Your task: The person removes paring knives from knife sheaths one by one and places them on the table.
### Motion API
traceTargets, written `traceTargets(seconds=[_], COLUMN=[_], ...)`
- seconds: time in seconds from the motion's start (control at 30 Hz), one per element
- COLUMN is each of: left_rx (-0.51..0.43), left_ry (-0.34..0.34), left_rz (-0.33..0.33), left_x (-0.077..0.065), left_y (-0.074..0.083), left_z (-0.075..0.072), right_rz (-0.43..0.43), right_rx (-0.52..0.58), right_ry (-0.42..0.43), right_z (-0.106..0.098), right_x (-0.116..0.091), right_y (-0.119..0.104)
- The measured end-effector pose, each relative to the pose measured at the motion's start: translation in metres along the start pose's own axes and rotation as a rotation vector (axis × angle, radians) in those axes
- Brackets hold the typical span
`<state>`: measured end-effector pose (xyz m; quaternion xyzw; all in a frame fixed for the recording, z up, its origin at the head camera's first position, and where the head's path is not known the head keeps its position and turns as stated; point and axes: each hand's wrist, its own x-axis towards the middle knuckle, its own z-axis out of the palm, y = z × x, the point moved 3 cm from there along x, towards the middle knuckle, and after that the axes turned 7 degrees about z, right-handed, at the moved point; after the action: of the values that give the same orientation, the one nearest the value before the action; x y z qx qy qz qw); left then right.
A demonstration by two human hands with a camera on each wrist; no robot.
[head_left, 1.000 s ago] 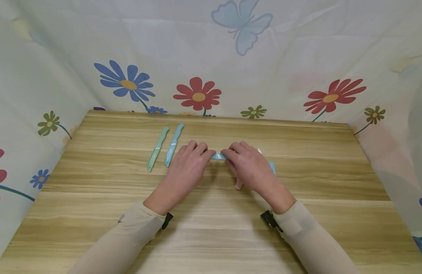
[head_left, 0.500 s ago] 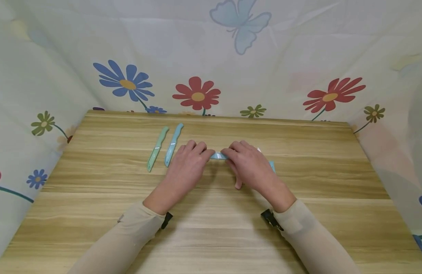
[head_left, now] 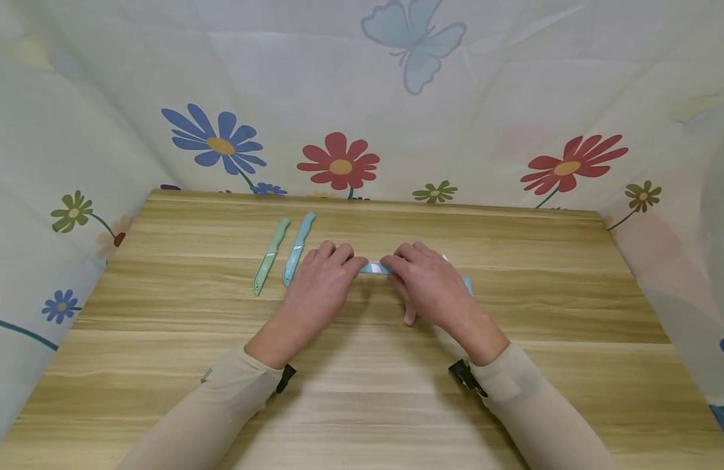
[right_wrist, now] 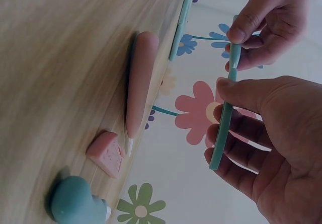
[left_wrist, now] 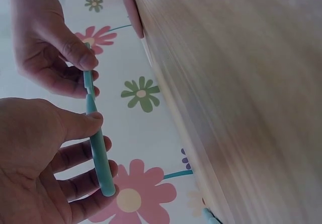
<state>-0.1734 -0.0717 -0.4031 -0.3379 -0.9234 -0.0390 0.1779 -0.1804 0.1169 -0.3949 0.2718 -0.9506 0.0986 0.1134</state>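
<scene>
A blue knife in its sheath (head_left: 375, 267) is stretched level between both hands, a pale band showing at its middle. My left hand (head_left: 322, 281) pinches its handle (left_wrist: 102, 158), thumb on one side and fingers behind. My right hand (head_left: 429, 281) pinches the sheath end (right_wrist: 221, 133) in the same way. In the left wrist view the thumbs are a short distance apart along the knife. Below the right hand lies a pink knife handle (right_wrist: 142, 83) with a bit of white blade. Much of it is hidden from the head view.
A green sheathed knife (head_left: 271, 256) and a blue sheathed knife (head_left: 299, 248) lie left of the hands on the wooden table (head_left: 362, 405). Near the pink handle are a pink angular piece (right_wrist: 105, 154) and a rounded teal piece (right_wrist: 75, 201). A flowered cloth (head_left: 467, 130) stands behind.
</scene>
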Motion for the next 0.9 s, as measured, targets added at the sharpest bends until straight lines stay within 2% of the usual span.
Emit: traceTargets(seconds=[0.9], left_rx=[0.002], left_ry=[-0.002], left_rz=[-0.015], left_x=[-0.0019], left_y=[-0.0019], left_z=[-0.0012], right_rz=[-0.011], right_rx=[0.029], right_ry=[0.023], right_z=[-0.0027], right_x=[-0.0009], right_y=[0.0015])
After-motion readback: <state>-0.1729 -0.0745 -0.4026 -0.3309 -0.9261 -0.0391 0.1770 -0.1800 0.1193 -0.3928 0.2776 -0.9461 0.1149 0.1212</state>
